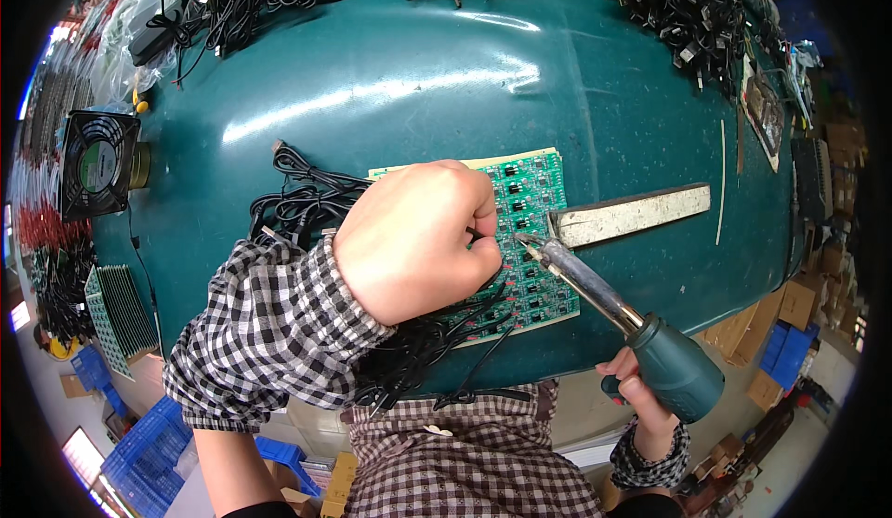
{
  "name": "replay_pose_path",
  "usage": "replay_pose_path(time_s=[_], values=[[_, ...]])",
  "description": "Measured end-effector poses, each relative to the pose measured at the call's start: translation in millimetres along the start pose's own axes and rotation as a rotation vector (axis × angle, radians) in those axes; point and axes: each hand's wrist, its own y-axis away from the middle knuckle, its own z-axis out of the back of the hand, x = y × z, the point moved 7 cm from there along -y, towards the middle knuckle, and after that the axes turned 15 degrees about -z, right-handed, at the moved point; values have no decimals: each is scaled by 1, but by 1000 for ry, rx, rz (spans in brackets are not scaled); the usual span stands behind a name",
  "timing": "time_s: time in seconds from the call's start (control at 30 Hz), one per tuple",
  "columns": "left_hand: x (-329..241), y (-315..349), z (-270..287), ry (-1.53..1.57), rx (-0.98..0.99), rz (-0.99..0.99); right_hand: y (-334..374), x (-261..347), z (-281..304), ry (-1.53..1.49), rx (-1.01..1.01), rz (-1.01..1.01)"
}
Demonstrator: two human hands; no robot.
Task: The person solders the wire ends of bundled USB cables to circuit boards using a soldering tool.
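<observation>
pinching cable [476, 234], mostly hidden, in left grip [415, 239] over partly covered board [541, 197]; clasping iron [681, 369] in right grip [641, 390]; showing crate [139, 462] of unclear contents.

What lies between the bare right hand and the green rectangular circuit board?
In the head view, a dark green soldering iron with a metal barrel reaches from the right hand to over the circuit board; teal tabletop shows beneath.
</observation>
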Motion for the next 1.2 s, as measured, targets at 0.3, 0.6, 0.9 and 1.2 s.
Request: replay_pose_path(time_s=[0.3, 0.6, 0.9, 1.2], values=[[-1, 0, 1, 8, 22, 22, 1, 12, -9, -62, 22, 47], [-10, 23, -5, 78, -110, 198, 0, 16, -6, -85, 2, 132], [-24, 31, -8, -175, -188, 50, 4, 10, -4, -56, 23, 123], [-25, 30, -9, -152, -205, 36, 9, -13, 4, -157, 76, -19]])
